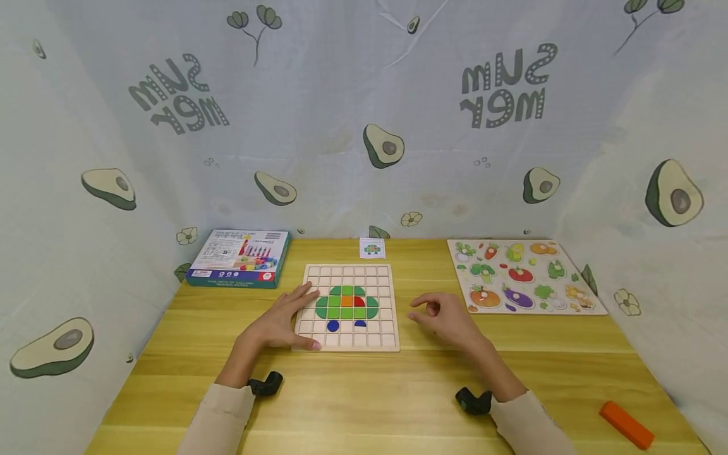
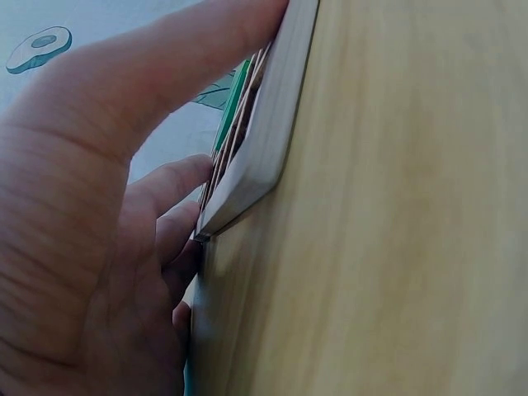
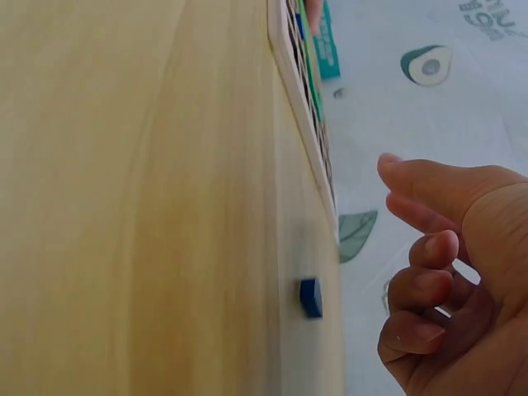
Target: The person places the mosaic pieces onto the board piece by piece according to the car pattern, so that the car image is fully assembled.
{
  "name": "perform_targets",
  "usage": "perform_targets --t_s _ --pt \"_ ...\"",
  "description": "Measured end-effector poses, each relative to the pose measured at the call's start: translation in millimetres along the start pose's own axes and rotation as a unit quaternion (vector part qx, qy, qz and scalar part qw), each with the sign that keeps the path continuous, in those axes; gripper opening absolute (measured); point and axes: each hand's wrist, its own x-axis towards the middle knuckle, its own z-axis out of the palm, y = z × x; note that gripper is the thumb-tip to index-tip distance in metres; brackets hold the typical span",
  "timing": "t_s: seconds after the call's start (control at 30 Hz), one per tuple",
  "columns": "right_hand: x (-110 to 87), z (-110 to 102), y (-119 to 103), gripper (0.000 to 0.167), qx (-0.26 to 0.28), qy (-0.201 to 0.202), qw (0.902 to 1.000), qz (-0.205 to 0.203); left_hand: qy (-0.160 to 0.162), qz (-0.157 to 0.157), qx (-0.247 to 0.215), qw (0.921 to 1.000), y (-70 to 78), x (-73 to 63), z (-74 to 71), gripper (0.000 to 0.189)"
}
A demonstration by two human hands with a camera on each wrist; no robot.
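A wooden grid board (image 1: 378, 341) bears a green pattern of pieces with an orange square (image 1: 347, 301) and a red piece (image 1: 359, 301) in it. Below the pattern sit a blue disc (image 1: 333, 325) and a blue half-disc (image 1: 361, 323). My left hand (image 1: 279, 322) rests on the board's left side, fingers spread, thumb at the lower left corner. Right of the board, my right hand (image 1: 449, 319) hovers above the table, thumb and forefinger apart, other fingers curled, holding nothing. Under it, a small blue piece (image 3: 310, 297) lies on the table in the right wrist view.
A small picture card (image 1: 372, 248) lies behind the board. At back left is a cardboard box (image 1: 236, 259); a vegetable picture board (image 1: 526, 278) lies at back right. An orange block (image 1: 627, 424) sits near the front right edge. Curtains hang behind and at both sides.
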Motion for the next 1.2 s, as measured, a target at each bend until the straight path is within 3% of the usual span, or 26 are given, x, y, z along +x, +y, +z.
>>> perform_targets --t_s 0.4,0.77,0.97,1.2 --pt "-15.1 -22.7 23.8 0.018 -0.031 0.004 0.9992 0.025 0.006 0.010 -0.001 0.9999 -0.3 0.1 -1.3 0.119" --pt "-23.9 -32.4 29.6 0.030 -0.071 -0.011 0.9957 0.059 0.004 0.006 -0.004 1.0000 0.6 0.6 -1.0 0.117" --pt "-23.6 -29.9 29.3 0.025 -0.053 -0.030 0.9970 0.048 0.002 0.002 -0.004 1.0000 1.4 0.2 -1.5 0.118" --pt "-21.3 -22.2 32.4 0.015 -0.035 -0.026 0.9983 0.040 0.006 0.008 -0.005 0.9999 1.6 -0.6 -1.6 0.117"
